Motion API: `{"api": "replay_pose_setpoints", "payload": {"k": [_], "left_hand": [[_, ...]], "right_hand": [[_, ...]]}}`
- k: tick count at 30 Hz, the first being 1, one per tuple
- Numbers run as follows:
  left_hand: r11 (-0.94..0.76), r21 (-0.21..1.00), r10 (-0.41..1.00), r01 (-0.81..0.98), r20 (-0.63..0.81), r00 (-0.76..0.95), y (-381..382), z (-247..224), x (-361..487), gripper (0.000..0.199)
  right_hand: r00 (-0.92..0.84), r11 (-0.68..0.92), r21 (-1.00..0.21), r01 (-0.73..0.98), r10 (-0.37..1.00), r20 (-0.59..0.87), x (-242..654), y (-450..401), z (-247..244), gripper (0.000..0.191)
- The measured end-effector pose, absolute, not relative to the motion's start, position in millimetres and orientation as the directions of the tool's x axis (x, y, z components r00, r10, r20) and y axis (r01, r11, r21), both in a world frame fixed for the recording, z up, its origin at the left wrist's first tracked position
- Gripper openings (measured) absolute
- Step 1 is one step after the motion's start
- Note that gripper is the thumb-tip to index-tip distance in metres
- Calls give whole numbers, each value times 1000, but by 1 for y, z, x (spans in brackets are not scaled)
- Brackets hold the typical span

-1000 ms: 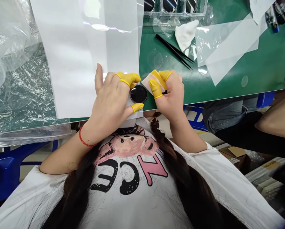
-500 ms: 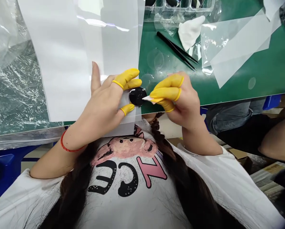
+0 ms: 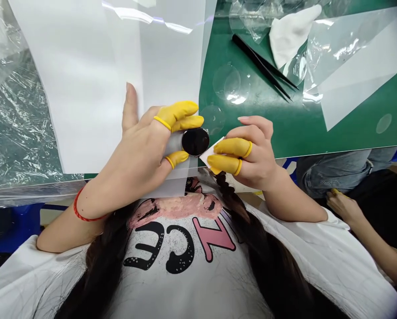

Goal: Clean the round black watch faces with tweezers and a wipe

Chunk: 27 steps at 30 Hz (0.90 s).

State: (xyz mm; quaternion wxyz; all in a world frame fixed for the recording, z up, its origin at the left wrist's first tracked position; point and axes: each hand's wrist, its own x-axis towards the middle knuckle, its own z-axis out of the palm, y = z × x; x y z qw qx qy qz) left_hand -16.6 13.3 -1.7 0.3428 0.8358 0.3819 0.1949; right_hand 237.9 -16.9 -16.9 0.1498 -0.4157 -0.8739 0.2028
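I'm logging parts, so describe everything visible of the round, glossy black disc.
The round, glossy black disc has a shiny rim and looks glassy. The left hand holds it face-up in yellow-covered fingertips by the green table's edge. A folded white wipe in the right hand is beside its rim, contact unclear.

Over on the right of the green table (image 3: 344,117), black tweezers (image 3: 260,62) lie near a crumpled white cloth (image 3: 289,37) and some clear film (image 3: 338,48); crinkled plastic (image 3: 15,119) covers the left side.
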Motion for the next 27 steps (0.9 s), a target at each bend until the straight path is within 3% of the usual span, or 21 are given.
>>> {"api": "replay_pose_setpoints", "payload": {"k": [3, 5, 8, 10, 12, 14, 17, 20, 23, 27], "left_hand": [[-474, 743, 769, 472, 89, 633, 13, -4, -17, 51], [-457, 761, 777, 460, 90, 623, 13, -5, -17, 54], [-427, 770, 800, 475, 77, 595, 13, -4, -15, 61], [-406, 766, 821, 498, 66, 568, 12, -3, -14, 63], [-390, 764, 836, 515, 59, 545, 10, -2, -13, 61], [-394, 764, 846, 511, 84, 526, 8, -2, -12, 61], [-451, 764, 843, 462, 195, 501, 4, -1, -8, 65], [-535, 733, 822, 421, 334, 461, 1, 1, -5, 67], [-622, 675, 775, 396, 460, 433, -1, 4, -5, 65], [-640, 650, 755, 410, 431, 494, -4, 6, -8, 67]], "right_hand": [[-579, 706, -384, 595, 708, 406, 236, -19, -14, 25], [-486, 703, -419, 575, 706, 516, 234, -19, -9, 16], [-262, 447, -552, 704, 886, 383, 233, -14, -1, 21], [-146, 285, -534, 796, 947, 288, 234, -11, 0, 28], [-119, 262, -477, 839, 944, 309, 232, -9, 1, 34], [-142, 320, -498, 806, 921, 362, 225, -10, 3, 42], [-212, 320, -701, 637, 947, 240, 206, -13, 8, 56], [-264, 74, -900, 429, 963, -46, 189, -13, 16, 56], [-302, -210, -952, 221, 914, -272, 180, -13, 23, 50], [-329, -358, -934, -21, 884, -331, 174, -14, 27, 53]]}}
